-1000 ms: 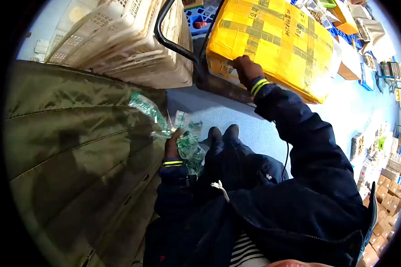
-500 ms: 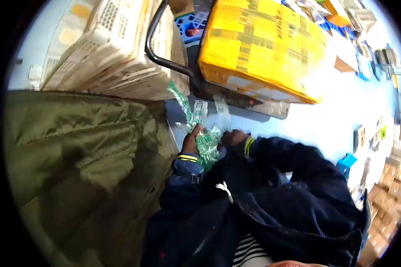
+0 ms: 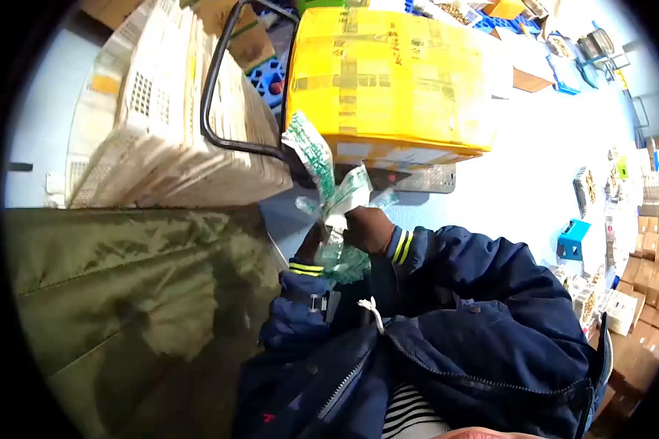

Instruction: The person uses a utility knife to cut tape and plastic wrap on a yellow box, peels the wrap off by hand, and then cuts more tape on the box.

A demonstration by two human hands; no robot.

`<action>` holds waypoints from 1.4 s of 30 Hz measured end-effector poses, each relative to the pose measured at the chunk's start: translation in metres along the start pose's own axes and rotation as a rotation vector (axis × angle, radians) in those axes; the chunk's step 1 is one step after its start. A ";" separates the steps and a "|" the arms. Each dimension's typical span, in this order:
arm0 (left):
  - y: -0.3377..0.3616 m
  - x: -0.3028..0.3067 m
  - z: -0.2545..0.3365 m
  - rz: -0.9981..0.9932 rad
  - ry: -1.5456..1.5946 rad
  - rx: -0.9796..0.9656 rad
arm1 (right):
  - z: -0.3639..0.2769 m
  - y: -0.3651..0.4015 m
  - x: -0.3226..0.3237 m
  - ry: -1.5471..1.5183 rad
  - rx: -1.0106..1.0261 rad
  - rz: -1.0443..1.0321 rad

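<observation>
A bunch of clear plastic bags with green print (image 3: 343, 262) is gathered between my two hands, close to my jacket. Its loose ends fan out above them towards the yellow box. My left hand (image 3: 313, 241) is closed round the left side of the bunch, its fingers partly behind the plastic. Closed as well, my right hand (image 3: 369, 229) grips the narrow neck of the plastic from the right.
A yellow taped box (image 3: 388, 80) rests on a cart with a black handle (image 3: 214, 95). Stacked white crates (image 3: 161, 124) stand left of it. Green fabric (image 3: 124, 307) covers the lower left. A blue holder (image 3: 573, 239) is at right.
My right hand has moved left and up onto the plastic's neck, beside my left hand. The loose ends now spread higher. The view has shifted, so the box appears further left.
</observation>
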State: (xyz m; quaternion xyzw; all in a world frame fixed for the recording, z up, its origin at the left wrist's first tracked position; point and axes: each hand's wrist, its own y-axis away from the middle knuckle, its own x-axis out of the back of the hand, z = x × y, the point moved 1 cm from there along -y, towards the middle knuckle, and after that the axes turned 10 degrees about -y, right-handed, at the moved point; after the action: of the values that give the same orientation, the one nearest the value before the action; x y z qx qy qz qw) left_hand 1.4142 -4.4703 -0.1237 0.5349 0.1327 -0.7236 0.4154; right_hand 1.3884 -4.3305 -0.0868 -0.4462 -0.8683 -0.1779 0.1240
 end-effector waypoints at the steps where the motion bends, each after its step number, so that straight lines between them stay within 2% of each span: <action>1: -0.004 -0.006 0.007 0.015 -0.060 -0.006 | 0.004 -0.004 0.002 -0.003 -0.022 -0.019; 3: -0.014 -0.021 0.022 0.038 -0.169 -0.023 | -0.018 -0.011 0.026 0.045 0.224 -0.122; 5: -0.026 -0.035 0.034 0.047 -0.255 -0.027 | -0.018 -0.014 0.050 -0.178 0.280 -0.168; 6: -0.032 -0.042 0.043 0.051 -0.305 -0.029 | -0.021 -0.020 0.059 -0.156 0.394 -0.130; 9: -0.057 -0.055 0.056 0.048 -0.398 -0.031 | -0.033 -0.022 0.097 -0.218 0.457 -0.177; 10: -0.064 -0.059 0.060 0.050 -0.428 -0.031 | -0.023 -0.032 0.099 0.073 0.570 -0.083; 13: -0.093 -0.066 0.069 0.071 -0.470 -0.031 | -0.025 -0.043 0.141 0.036 0.561 -0.144; 14: -0.101 -0.066 0.068 0.076 -0.477 -0.034 | -0.031 -0.044 0.156 0.113 0.686 -0.136; 15: -0.111 -0.065 0.070 0.092 -0.479 -0.043 | -0.034 -0.048 0.178 0.216 0.605 -0.285; 16: -0.118 -0.063 0.073 0.119 -0.476 -0.063 | -0.021 -0.056 0.196 -0.151 0.503 -0.353; 18: -0.121 -0.060 0.083 0.214 -0.474 -0.120 | 0.001 -0.073 0.241 -0.410 0.530 -0.328; 20: -0.110 -0.055 0.101 0.347 -0.458 -0.206 | 0.011 -0.084 0.309 -0.593 0.166 -0.130; 21: -0.098 -0.056 0.112 0.432 -0.447 -0.259 | 0.024 -0.096 0.348 -0.394 0.318 0.033; 23: -0.069 -0.065 0.132 0.597 -0.433 -0.336 | 0.038 -0.109 0.412 -0.707 0.024 0.274; 25: -0.056 -0.076 0.143 0.721 -0.424 -0.363 | 0.094 -0.116 0.459 0.336 0.468 0.258; 26: -0.054 -0.079 0.149 0.780 -0.423 -0.357 | 0.090 -0.120 0.461 -0.046 0.072 0.237; 27: -0.056 -0.077 0.153 0.832 -0.426 -0.344 | 0.086 -0.121 0.463 -0.426 -0.308 0.348; 29: -0.071 -0.064 0.166 0.934 -0.476 -0.270 | 0.094 -0.118 0.446 -0.681 -0.331 0.333; 30: -0.080 -0.047 0.174 0.979 -0.584 -0.207 | 0.108 -0.122 0.437 -0.747 -0.429 0.314; 31: -0.089 -0.005 0.184 1.010 -0.815 -0.101 | 0.114 -0.123 0.428 -0.818 -0.468 0.244; 32: -0.108 0.008 0.188 1.155 -1.064 0.023 | 0.133 -0.120 0.414 -0.809 -0.436 0.167; 33: -0.133 -0.002 0.191 1.076 -0.829 -0.079 | 0.146 -0.119 0.404 -0.795 -0.398 0.089; 34: -0.142 0.007 0.190 1.071 -0.825 -0.071 | 0.137 -0.118 0.398 -0.760 -0.492 0.096; 35: -0.149 0.024 0.187 1.116 -0.740 -0.116 | 0.125 -0.116 0.388 -0.722 -0.584 0.100; 36: -0.157 0.043 0.182 1.157 -0.654 -0.157 | 0.119 -0.114 0.382 -0.709 -0.549 0.070; 37: -0.165 0.059 0.177 1.195 -0.570 -0.194 | 0.109 -0.117 0.376 -0.692 -0.653 0.117; 38: -0.174 0.067 0.173 1.230 -0.486 -0.232 | 0.123 -0.121 0.374 -0.783 -0.665 0.078; 39: -0.185 0.012 0.174 1.215 -0.489 -0.315 | 0.122 -0.125 0.369 -0.880 -0.679 0.036; 40: -0.175 0.040 0.172 1.248 -0.464 -0.276 | 0.120 -0.131 0.366 -0.795 -0.756 0.046; 42: -0.171 0.049 0.175 1.237 -0.438 -0.171 | 0.123 -0.146 0.360 -0.731 -0.733 0.091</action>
State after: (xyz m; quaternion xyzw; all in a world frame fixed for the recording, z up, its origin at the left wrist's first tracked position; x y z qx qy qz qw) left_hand 1.1665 -4.4982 -0.1416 0.3179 -0.2295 -0.4307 0.8129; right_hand 1.0561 -4.0948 -0.0926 -0.5306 -0.7154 -0.2971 -0.3441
